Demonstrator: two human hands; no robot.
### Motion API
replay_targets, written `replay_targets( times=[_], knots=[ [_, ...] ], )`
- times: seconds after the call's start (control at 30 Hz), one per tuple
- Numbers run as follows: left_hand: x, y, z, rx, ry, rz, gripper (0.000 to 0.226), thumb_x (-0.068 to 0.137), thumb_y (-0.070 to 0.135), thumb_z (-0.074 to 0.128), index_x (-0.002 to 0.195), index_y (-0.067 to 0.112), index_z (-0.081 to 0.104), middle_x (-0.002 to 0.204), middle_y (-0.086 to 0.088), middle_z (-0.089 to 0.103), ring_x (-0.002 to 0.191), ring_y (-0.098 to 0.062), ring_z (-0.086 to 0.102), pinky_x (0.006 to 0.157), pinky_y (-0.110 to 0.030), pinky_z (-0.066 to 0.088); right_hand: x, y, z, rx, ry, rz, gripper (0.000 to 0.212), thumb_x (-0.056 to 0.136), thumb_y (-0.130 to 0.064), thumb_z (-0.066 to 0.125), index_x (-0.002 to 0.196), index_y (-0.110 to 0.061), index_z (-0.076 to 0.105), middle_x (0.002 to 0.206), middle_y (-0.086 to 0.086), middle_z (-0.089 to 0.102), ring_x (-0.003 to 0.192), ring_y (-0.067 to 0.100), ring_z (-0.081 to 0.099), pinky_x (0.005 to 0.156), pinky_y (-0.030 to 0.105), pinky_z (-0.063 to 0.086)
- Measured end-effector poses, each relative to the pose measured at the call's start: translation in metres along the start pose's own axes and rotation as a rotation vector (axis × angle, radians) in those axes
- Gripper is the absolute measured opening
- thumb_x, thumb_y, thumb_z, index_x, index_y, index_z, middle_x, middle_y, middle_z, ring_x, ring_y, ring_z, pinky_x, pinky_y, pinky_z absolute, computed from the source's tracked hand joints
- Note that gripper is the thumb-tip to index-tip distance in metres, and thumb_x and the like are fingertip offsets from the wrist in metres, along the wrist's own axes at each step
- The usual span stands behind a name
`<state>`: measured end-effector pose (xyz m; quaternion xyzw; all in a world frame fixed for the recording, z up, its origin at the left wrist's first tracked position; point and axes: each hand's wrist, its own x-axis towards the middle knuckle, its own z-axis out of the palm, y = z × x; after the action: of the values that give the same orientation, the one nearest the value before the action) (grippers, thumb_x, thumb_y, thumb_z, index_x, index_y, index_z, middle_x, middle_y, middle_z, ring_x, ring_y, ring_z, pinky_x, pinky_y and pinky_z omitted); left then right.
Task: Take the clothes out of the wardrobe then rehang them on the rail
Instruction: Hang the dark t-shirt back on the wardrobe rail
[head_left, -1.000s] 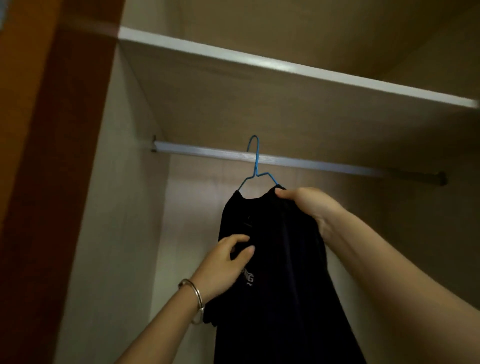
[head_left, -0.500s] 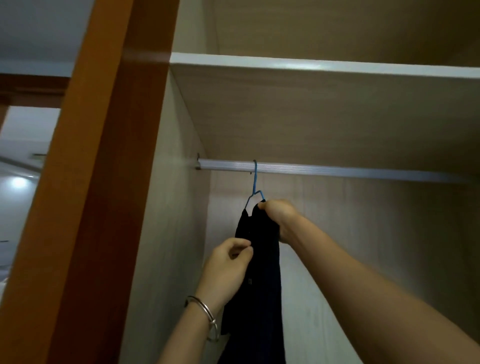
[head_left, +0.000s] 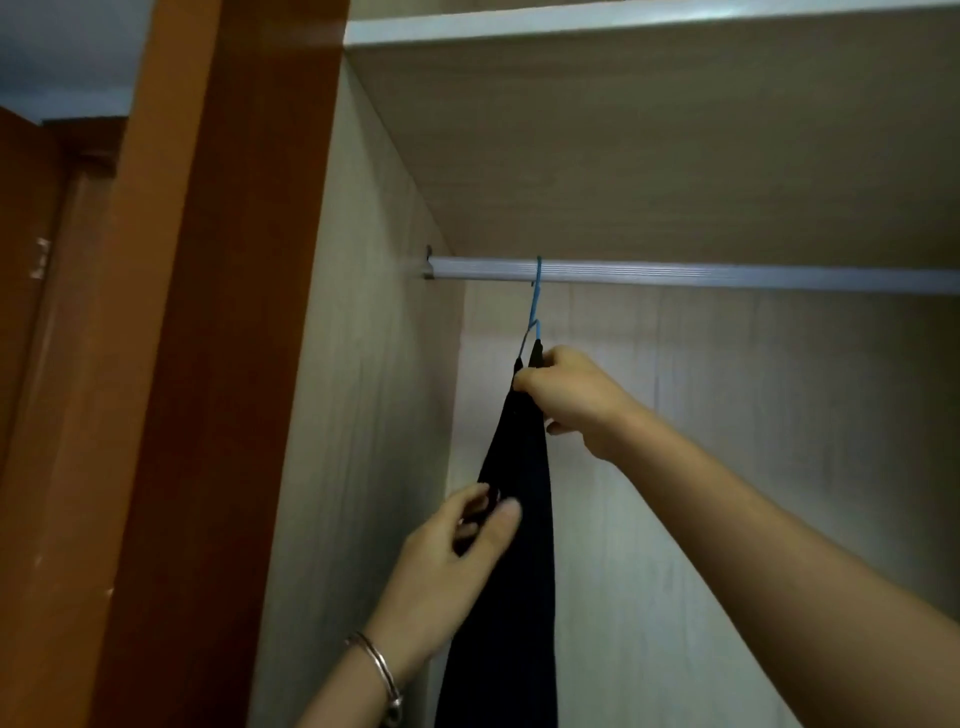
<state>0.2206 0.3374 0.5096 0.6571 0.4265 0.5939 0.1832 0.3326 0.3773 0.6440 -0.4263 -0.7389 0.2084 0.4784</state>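
Dark garment (head_left: 519, 519) hanging edge-on from blue hanger (head_left: 535, 306), hook sitting over silver rail (head_left: 675, 273) near wardrobe's left wall. Right hand (head_left: 576, 400) gripping garment's top. Left hand (head_left: 452, 566), bracelet (head_left: 382, 675) at wrist, pinching fabric lower down. Legible writing showing nowhere.

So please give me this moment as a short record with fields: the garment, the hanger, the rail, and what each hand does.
garment: dark garment, hanging edge-on near the left wall
hanger: blue hanger, hook over the rail
rail: silver rail, under the shelf
right hand: right hand grips the garment's top by the hanger
left hand: left hand, bracelet on the wrist, pinches the fabric lower down
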Motion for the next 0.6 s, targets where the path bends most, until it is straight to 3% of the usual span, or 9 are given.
replay_targets(
  times=[0.07, 0.13, 0.2, 0.3, 0.43, 0.53, 0.6],
  knots=[
    [-0.01, 0.002, 0.017, 0.007, -0.078, -0.017, 0.109, 0.053, 0.076, 0.062, 0.143, 0.036, 0.017, 0.138, 0.024, 0.033, 0.127, 0.002, 0.037, 0.105, -0.017, 0.032, 0.0, 0.001, 0.005, 0.041, 0.029, -0.026, 0.012, 0.088, -0.008, 0.042, 0.093, -0.005, 0.053, 0.088, 0.015, 0.055, 0.078, 0.026, 0.055, 0.06, 0.029, 0.043],
    [-0.01, 0.0, 0.029, 0.105, -0.063, 0.045, 0.1, 0.072, 0.052, 0.067, 0.147, 0.034, 0.002, 0.147, 0.021, 0.024, 0.135, 0.001, 0.028, 0.11, -0.016, 0.023, 0.004, 0.0, 0.01, 0.077, 0.057, -0.032, 0.013, 0.089, -0.006, 0.039, 0.079, -0.007, 0.047, 0.079, 0.011, 0.05, 0.071, 0.024, 0.052, 0.054, 0.026, 0.039],
    [-0.005, -0.003, 0.032, 0.163, 0.042, 0.092, 0.074, 0.09, 0.021, 0.053, 0.148, 0.027, 0.006, 0.147, 0.014, 0.031, 0.128, 0.003, 0.032, 0.097, 0.001, 0.021, 0.007, -0.005, 0.015, 0.116, 0.061, -0.036, 0.024, 0.089, -0.006, 0.038, 0.066, -0.012, 0.042, 0.08, 0.011, 0.05, 0.075, 0.026, 0.053, 0.057, 0.028, 0.041],
    [-0.001, -0.01, 0.018, 0.217, 0.149, 0.081, 0.056, 0.094, 0.005, 0.04, 0.145, 0.019, 0.023, 0.132, 0.01, 0.044, 0.112, 0.003, 0.039, 0.069, 0.017, 0.022, 0.009, -0.011, 0.021, 0.17, 0.042, -0.061, 0.023, 0.087, -0.007, 0.041, 0.065, -0.012, 0.045, 0.087, 0.017, 0.054, 0.088, 0.034, 0.06, 0.075, 0.041, 0.052],
    [-0.004, -0.018, -0.007, 0.235, 0.196, 0.036, 0.039, 0.093, 0.003, 0.04, 0.129, 0.017, 0.046, 0.115, 0.001, 0.061, 0.092, -0.005, 0.057, 0.061, 0.007, 0.038, 0.006, -0.013, 0.029, 0.203, -0.014, -0.093, 0.013, 0.087, -0.01, 0.046, 0.075, -0.007, 0.05, 0.075, 0.009, 0.052, 0.085, 0.033, 0.058, 0.085, 0.051, 0.053],
    [-0.007, -0.021, -0.015, 0.245, 0.18, -0.004, 0.031, 0.094, 0.006, 0.04, 0.122, 0.017, 0.051, 0.103, -0.001, 0.063, 0.081, 0.0, 0.057, 0.059, 0.002, 0.043, 0.004, -0.014, 0.033, 0.194, -0.028, -0.116, 0.007, 0.086, -0.014, 0.051, 0.08, -0.01, 0.052, 0.066, 0.003, 0.047, 0.075, 0.024, 0.052, 0.074, 0.041, 0.05],
    [-0.006, -0.023, -0.018, 0.255, 0.179, -0.034, 0.032, 0.094, 0.005, 0.039, 0.121, 0.016, 0.052, 0.104, -0.004, 0.065, 0.085, -0.01, 0.062, 0.059, 0.0, 0.045, 0.003, -0.016, 0.033, 0.184, -0.04, -0.118, 0.007, 0.084, -0.015, 0.051, 0.078, -0.012, 0.051, 0.065, 0.002, 0.048, 0.067, 0.019, 0.05, 0.065, 0.032, 0.043]
  ],
)
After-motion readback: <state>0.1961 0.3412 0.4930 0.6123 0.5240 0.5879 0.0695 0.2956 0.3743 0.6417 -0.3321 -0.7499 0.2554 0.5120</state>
